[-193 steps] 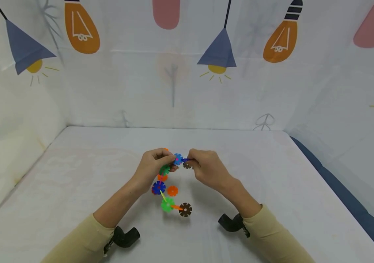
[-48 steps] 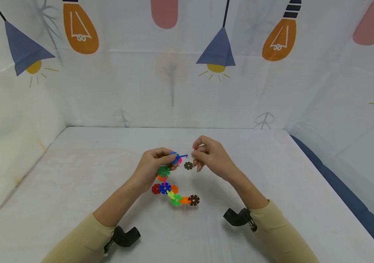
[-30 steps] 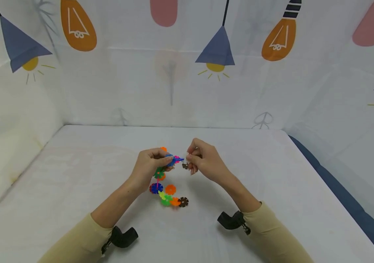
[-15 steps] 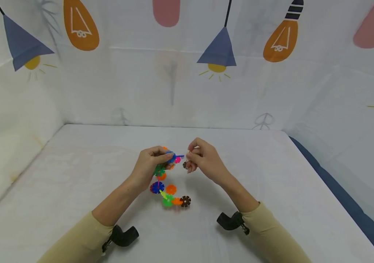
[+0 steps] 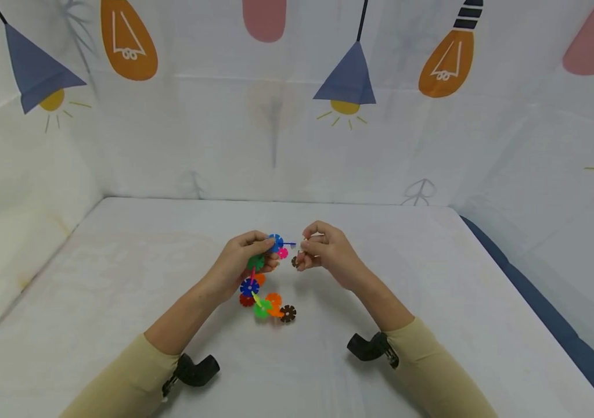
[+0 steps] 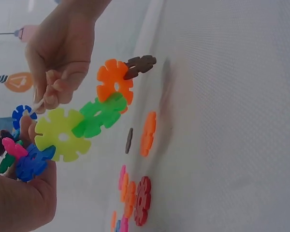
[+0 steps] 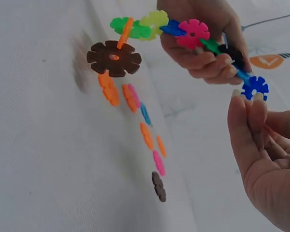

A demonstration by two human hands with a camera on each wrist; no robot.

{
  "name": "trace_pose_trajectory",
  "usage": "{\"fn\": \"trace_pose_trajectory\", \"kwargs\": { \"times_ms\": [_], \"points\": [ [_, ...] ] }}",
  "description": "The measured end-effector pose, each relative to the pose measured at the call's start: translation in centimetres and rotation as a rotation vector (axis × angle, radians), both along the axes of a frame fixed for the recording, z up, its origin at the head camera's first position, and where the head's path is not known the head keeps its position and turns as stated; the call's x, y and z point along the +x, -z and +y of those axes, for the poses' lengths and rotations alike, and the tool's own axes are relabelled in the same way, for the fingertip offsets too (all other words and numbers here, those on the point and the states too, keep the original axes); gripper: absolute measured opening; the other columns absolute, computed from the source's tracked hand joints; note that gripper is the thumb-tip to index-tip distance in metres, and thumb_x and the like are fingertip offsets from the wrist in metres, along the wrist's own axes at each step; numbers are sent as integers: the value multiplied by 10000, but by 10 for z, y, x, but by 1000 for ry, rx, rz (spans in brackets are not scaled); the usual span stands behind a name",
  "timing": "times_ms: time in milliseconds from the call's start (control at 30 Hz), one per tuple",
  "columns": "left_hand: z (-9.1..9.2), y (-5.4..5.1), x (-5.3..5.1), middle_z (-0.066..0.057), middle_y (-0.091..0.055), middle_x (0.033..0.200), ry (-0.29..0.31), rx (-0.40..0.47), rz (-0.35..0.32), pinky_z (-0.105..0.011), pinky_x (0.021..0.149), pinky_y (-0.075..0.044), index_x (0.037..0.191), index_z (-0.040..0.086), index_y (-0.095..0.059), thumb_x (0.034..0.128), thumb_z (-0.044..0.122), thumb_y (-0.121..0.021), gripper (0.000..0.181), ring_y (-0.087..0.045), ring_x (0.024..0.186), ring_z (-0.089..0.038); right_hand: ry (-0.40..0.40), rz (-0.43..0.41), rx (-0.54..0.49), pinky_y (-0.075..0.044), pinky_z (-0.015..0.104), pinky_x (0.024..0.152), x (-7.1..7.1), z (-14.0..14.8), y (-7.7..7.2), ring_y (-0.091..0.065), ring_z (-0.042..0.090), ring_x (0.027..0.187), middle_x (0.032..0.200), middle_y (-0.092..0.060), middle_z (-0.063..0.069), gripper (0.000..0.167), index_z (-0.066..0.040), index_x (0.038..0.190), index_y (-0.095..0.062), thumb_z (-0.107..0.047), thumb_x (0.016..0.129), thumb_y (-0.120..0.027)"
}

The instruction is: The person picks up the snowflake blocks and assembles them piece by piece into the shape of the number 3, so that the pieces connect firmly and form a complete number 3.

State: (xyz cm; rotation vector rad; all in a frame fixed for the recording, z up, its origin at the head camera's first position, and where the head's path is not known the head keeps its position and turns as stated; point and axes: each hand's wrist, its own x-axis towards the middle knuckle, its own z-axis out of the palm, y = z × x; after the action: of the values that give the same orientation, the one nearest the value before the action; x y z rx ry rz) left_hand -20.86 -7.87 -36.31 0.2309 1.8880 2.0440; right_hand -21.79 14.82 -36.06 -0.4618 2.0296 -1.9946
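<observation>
My left hand (image 5: 236, 258) grips a chain of slotted plastic flower discs near its upper end. A light blue disc (image 5: 276, 242) shows at the fingertips, with a dark blue disc (image 7: 256, 88) beyond it as the end piece. Below the hand dangle a yellow disc (image 6: 50, 129), a green disc (image 6: 99, 116), an orange disc (image 6: 106, 79) and a brown disc (image 6: 142, 64) at the lower end. My right hand (image 5: 335, 255) pinches a small whitish piece (image 6: 37, 105) beside the dark blue disc. Fingers hide most of that piece; whether it touches the disc, I cannot tell.
Loose discs lie on the white table (image 5: 119, 278) under and behind the chain, among them a red disc (image 6: 142, 203), an orange disc (image 7: 146, 135), a pink disc (image 7: 158, 163) and a brown disc (image 7: 158, 187). A printed cloth wall (image 5: 213, 133) rises behind.
Earlier my right hand gripped the dark blue disc at the chain; later it holds the whitish piece. Just now the left hand's chain has turned and its lower end has risen slightly.
</observation>
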Motion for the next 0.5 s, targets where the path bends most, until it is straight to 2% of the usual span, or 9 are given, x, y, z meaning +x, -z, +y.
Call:
{"fn": "trace_pose_trajectory", "kwargs": {
  "times_ms": [133, 233, 300, 367, 433, 500],
  "points": [
    [-1, 0, -1, -14, -682, 827, -2, 33, -10, -310, 812, -601, 1053, 71, -565, 1014, 275, -568, 208, -709, 776, -147, 4, 28, -1, -611, 376, 741, -5, 7, 6, -639, 154, 637, 745, -653, 82, 218, 39, 1001, -536, -171, 1036, -493],
    [-1, 1, 0, -15, -683, 828, -3, 48, -35, -309, 805, -604, 1058, 76, -562, 1010, 281, -576, 211, -715, 769, -135, 64, 75, 84, -606, 356, 722, -10, 9, 15, -617, 165, 632, 858, -666, 171, 269, 50, 1019, -595, -204, 1034, -510],
    [-2, 1, 0, -17, -684, 830, -2, 51, -47, -309, 804, -605, 1062, 76, -561, 1008, 288, -579, 220, -716, 770, -135, 106, 117, 242, -595, 328, 713, -12, 10, 21, -635, 180, 665, 921, -681, 201, 240, 25, 1059, -625, -197, 1013, -547],
    [-2, 1, 0, -16, -683, 828, 0, 48, -52, -314, 810, -605, 1061, 76, -562, 1006, 293, -583, 225, -719, 776, -143, 125, 186, 454, -574, 298, 682, -14, 9, 27, -650, 186, 704, 964, -691, 194, 224, 6, 1100, -644, -177, 984, -586],
    [-1, 1, 0, -18, -682, 828, 6, 47, -44, -313, 807, -606, 1048, 73, -563, 1004, 295, -586, 227, -719, 781, -153, 124, 270, 647, -540, 270, 666, -15, 7, 31, -648, 182, 759, 968, -689, 154, 197, -7, 1069, -658, -159, 949, -622],
    [-1, 0, 0, -25, -681, 826, 10, 49, -36, -304, 793, -607, 1023, 69, -566, 1001, 286, -592, 219, -719, 777, -156, 101, 350, 775, -489, 261, 642, -16, 5, 35, -607, 173, 765, 934, -657, 120, 143, -18, 983, -660, -138, 906, -661]
  ]
}}
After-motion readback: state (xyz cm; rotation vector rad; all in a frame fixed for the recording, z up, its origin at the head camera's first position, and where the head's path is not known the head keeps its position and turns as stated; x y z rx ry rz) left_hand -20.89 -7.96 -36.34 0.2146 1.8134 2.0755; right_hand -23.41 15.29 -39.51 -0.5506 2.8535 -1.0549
